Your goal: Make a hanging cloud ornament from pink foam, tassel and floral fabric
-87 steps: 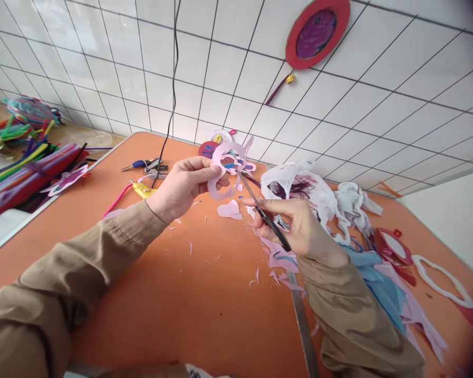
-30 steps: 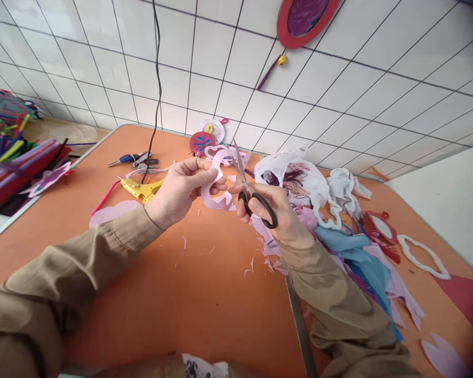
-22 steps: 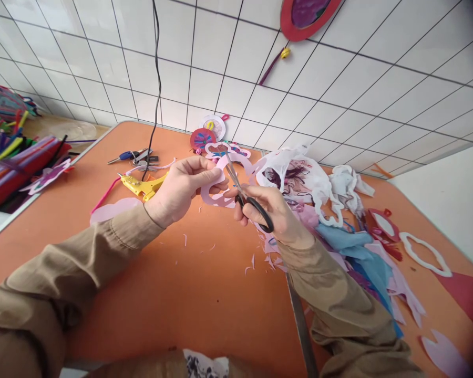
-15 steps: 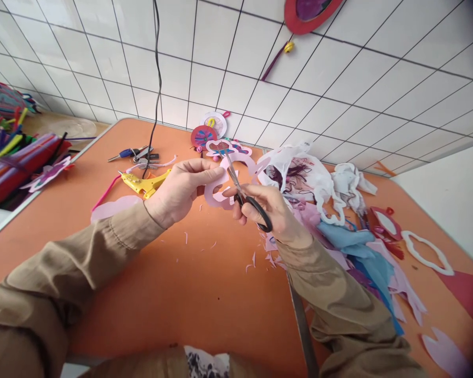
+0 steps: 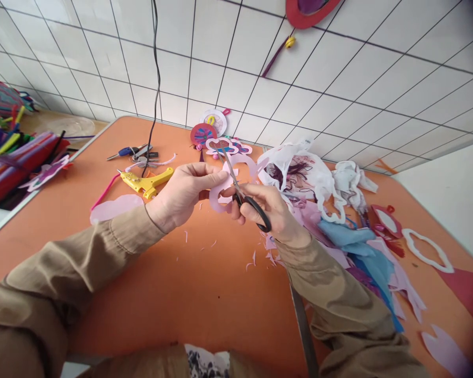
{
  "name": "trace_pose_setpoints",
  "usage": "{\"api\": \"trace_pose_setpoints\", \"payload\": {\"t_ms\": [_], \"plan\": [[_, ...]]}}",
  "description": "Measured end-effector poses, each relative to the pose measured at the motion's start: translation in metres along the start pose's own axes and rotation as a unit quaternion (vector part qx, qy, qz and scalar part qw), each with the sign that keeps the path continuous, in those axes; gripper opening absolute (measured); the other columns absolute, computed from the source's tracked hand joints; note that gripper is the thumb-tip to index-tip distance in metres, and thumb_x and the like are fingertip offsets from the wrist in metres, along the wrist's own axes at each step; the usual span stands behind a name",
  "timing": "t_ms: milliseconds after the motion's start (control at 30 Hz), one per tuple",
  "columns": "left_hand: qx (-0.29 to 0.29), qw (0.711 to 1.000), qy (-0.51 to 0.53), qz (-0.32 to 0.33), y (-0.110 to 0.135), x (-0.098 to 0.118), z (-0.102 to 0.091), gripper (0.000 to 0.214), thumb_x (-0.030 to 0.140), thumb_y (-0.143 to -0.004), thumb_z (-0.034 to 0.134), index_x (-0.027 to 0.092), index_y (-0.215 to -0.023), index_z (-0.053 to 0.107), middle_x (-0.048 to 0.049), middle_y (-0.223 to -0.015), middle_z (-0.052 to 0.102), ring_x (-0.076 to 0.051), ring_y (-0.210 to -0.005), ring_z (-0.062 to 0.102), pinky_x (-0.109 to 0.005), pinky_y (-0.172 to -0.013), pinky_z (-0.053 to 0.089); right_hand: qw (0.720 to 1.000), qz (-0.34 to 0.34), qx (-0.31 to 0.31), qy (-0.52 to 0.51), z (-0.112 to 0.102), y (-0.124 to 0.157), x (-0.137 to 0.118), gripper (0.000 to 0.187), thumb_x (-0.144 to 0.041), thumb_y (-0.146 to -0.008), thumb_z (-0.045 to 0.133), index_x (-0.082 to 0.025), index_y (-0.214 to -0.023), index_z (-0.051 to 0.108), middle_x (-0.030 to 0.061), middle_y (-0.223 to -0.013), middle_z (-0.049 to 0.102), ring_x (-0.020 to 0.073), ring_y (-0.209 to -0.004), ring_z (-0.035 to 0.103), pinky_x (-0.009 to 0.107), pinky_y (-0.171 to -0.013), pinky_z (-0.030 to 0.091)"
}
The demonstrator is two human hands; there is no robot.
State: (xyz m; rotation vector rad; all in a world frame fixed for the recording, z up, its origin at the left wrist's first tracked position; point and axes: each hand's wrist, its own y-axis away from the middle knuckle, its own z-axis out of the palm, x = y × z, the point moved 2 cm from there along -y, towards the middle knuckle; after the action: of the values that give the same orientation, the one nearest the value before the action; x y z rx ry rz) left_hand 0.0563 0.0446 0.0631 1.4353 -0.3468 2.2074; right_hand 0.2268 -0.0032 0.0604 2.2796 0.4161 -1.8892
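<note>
Between thumb and fingers, my left hand [image 5: 185, 191] pinches a pink paper cutout [image 5: 219, 200] with a curved, wavy outline. A pair of scissors [image 5: 256, 209] with black handles is in my right hand [image 5: 274, 210], my fingers through the loops. Its blades are parted a little and lie against the paper, pointing away from me. Part of the cutout is hidden behind my fingers and the blades. Small pink paper scraps [image 5: 254, 257] lie on the orange table [image 5: 181, 310] below my right hand.
Left of my hands lie a yellow glue gun [image 5: 145, 182], keys [image 5: 142, 153] and a pink paper shape [image 5: 116, 208]. Round decorations [image 5: 204, 135] lean near the tiled wall. A white plastic bag [image 5: 303, 168] and blue cloth-like material [image 5: 347, 236] lie on the right.
The paper has turned and shifted slightly to the right in my left hand. The scissor blades have opened wider. My right hand has barely moved.
</note>
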Motion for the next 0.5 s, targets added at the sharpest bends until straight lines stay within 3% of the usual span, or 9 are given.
{"api": "trace_pose_setpoints", "payload": {"t_ms": [267,500], "plan": [[0.007,0.998,-0.059,-0.026,0.0005,0.0010,0.0003,0.029,0.031,-0.068,0.086,0.015,-0.059,0.064,-0.0010,-0.059,0.063,-0.008,-0.052,0.052,-0.023,-0.052,0.041,0.999,-0.030,-0.021,-0.009,0.0016,-0.0008,-0.0020,0.051,-0.066,-0.076,0.074,-0.016,-0.078,0.063,0.0019,-0.070,0.058,0.0108,-0.058,0.054,0.024,-0.050,0.049],[0.009,0.998,-0.058,-0.028,0.0012,0.0010,0.0020,0.028,0.029,-0.067,0.086,0.015,-0.057,0.063,-0.0006,-0.057,0.059,-0.008,-0.051,0.050,-0.023,-0.050,0.038,0.997,-0.048,-0.052,-0.026,-0.0024,-0.0001,0.0011,0.047,-0.063,-0.080,0.073,-0.017,-0.077,0.063,0.0026,-0.075,0.058,0.0108,-0.062,0.053,0.023,-0.051,0.048]]}}
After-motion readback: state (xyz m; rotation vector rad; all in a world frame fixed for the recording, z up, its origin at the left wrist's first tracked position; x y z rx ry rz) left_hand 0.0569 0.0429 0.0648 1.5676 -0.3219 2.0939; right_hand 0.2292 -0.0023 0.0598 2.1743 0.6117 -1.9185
